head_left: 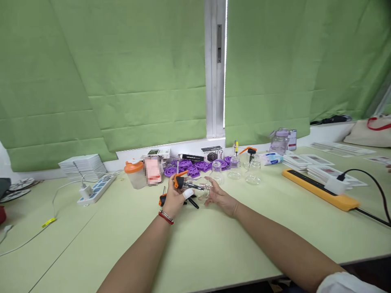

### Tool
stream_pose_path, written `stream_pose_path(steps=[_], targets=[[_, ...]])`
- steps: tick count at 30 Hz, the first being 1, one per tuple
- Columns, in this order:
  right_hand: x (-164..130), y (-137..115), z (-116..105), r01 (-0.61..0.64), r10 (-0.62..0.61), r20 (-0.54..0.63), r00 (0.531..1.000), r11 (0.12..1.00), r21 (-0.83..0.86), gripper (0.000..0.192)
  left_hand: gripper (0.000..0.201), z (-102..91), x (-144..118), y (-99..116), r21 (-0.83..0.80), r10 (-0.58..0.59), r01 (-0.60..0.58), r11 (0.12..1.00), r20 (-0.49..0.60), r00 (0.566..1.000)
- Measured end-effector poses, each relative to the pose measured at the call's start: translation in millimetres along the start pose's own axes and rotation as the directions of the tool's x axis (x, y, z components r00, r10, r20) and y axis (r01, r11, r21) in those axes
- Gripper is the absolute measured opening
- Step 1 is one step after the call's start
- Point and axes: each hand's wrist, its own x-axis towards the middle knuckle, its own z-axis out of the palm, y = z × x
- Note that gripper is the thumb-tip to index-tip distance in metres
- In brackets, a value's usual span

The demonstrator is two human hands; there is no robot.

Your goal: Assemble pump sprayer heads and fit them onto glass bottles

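My left hand, with a white wrap on the thumb, is closed around a black-and-orange spray head. Its dark tube reaches into a clear glass bottle, held tilted on its side above the table. The fingers of my right hand curl round the bottle's base end. Whether the head is fastened to the neck is unclear. Below my left hand lies another black-and-orange spray head, partly hidden, beside a black part. Several clear glass bottles stand behind my right hand, among them a rounded bottle.
Purple plastic parts lie along the back. At left are an orange-lidded cup, a phone and a white power strip. A yellow power strip and stacks of cards lie at right.
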Motion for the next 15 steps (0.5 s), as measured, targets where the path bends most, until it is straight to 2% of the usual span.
stream_pose_path(steps=[2, 4, 6, 8, 9, 10, 11, 12, 13, 15], targets=[[1, 4, 1, 0.047, -0.048, 0.001, 0.999, 0.984, -0.172, 0.071, 0.064, 4.7, -2, -1, -0.002, 0.008, -0.008, 1.000, -0.003, 1.000], [1, 9, -1, 0.078, -0.077, 0.016, 0.997, 0.921, -0.381, 0.076, 0.054, 6.1, 0, 1, 0.013, 0.039, -0.039, 0.999, -0.028, 0.999], [2, 14, -4, 0.085, -0.112, -0.011, 0.994, 0.810, -0.580, 0.082, 0.049, 1.1, 6, 9, 0.061, 0.101, -0.095, 0.994, -0.100, 0.990], [5, 19, -10, 0.042, -0.212, -0.142, 0.967, 0.679, -0.733, 0.082, 0.046, -13.4, 16, 21, 0.161, 0.197, -0.161, 0.974, -0.241, 0.950], [7, 20, -15, -0.004, -0.292, -0.233, 0.928, 0.616, -0.788, 0.079, 0.049, -24.7, 22, 28, 0.228, 0.261, -0.193, 0.954, -0.319, 0.911], [10, 22, -20, -0.062, -0.376, -0.319, 0.870, 0.558, -0.828, 0.075, 0.052, -38.5, 27, 34, 0.307, 0.338, -0.222, 0.925, -0.400, 0.852], [12, 23, -27, -0.127, -0.456, -0.389, 0.801, 0.506, -0.853, 0.071, 0.057, -54.4, 32, 41, 0.404, 0.412, -0.223, 0.887, -0.477, 0.777], [15, 25, -34, -0.190, -0.513, -0.437, 0.739, 0.463, -0.866, 0.069, 0.063, -71.8, 35, 46, 0.516, 0.476, -0.170, 0.839, -0.548, 0.688], [17, 26, -41, -0.251, -0.541, -0.471, 0.697, 0.431, -0.867, 0.069, 0.067, -90.0, 36, 50, 0.618, 0.522, -0.052, 0.785, -0.613, 0.593], [21, 28, -55, -0.368, -0.543, -0.540, 0.643, 0.400, -0.839, 0.071, 0.070, -125.4, 34, 54, 0.681, 0.538, 0.235, 0.694, -0.707, 0.460]])
